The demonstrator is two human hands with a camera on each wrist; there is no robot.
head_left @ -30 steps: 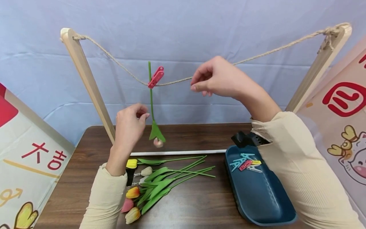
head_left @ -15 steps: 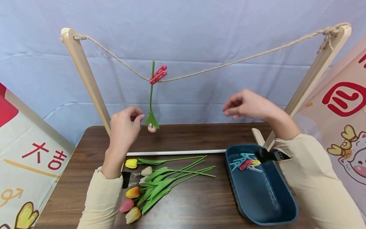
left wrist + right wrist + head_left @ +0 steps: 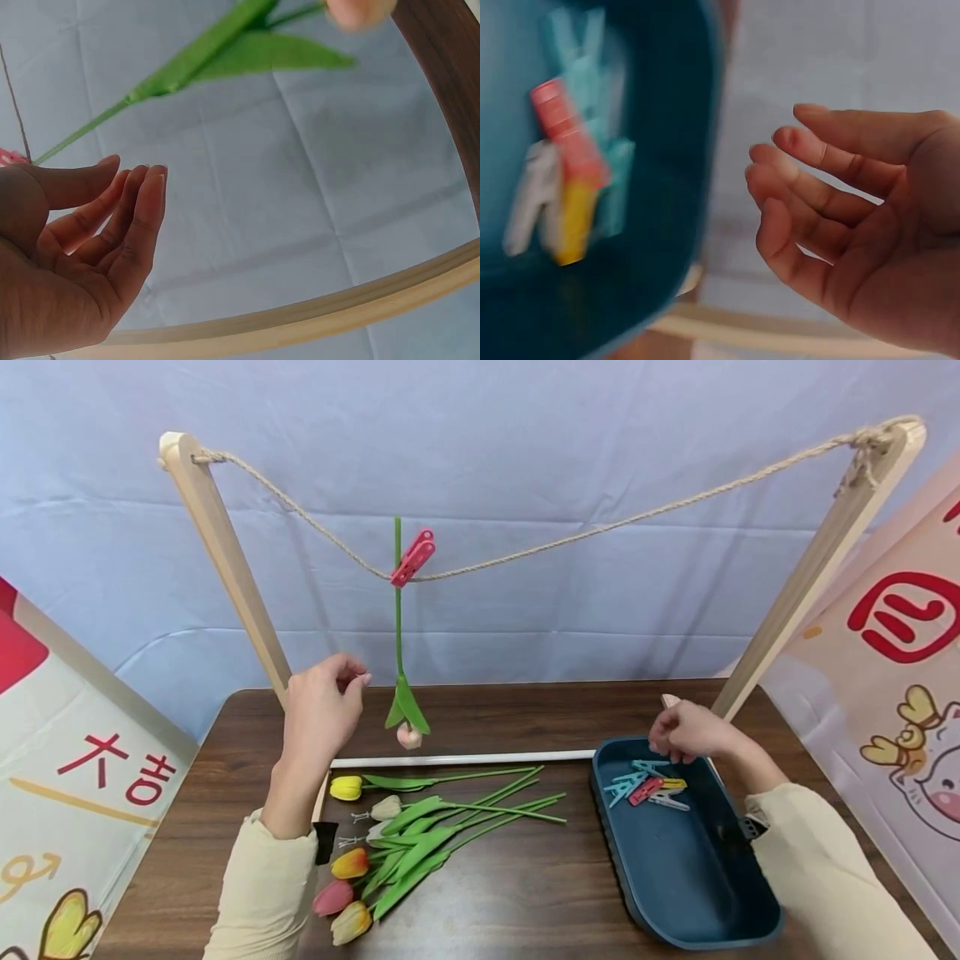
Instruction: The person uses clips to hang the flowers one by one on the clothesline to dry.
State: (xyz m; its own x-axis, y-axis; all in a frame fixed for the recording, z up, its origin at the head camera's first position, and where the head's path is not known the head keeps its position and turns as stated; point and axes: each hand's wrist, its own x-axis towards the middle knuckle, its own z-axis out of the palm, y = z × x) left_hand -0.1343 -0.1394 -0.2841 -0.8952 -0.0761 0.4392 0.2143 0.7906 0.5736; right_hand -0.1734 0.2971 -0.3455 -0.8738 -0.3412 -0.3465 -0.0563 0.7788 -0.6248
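A pale pink artificial tulip (image 3: 409, 736) hangs bloom-down from the rope (image 3: 551, 550), its green stem (image 3: 399, 631) caught by a red clothespin (image 3: 413, 558). To its left is my left hand (image 3: 321, 703), loosely curled, with nothing between thumb and fingers in the left wrist view. My right hand (image 3: 690, 732) hovers at the far rim of the blue basin (image 3: 678, 868), fingers loosely bent and holding nothing. Blue clothespins (image 3: 622, 789), a red clothespin (image 3: 645, 791), a yellow clothespin (image 3: 576, 221) and a whitish clothespin (image 3: 536, 196) lie in the basin below it.
Several tulips lie on the wooden table (image 3: 517, 877), blooms leftward, among them a yellow tulip (image 3: 346, 788) and a pink tulip (image 3: 333, 898). Wooden posts (image 3: 225, 556) bear the rope at either side. A white rod (image 3: 480, 760) runs between them, behind the tulips.
My right hand has moved from beside the rope rightward and down to the basin. My left hand has drifted slightly left and down. The hanging tulip has swung a little.
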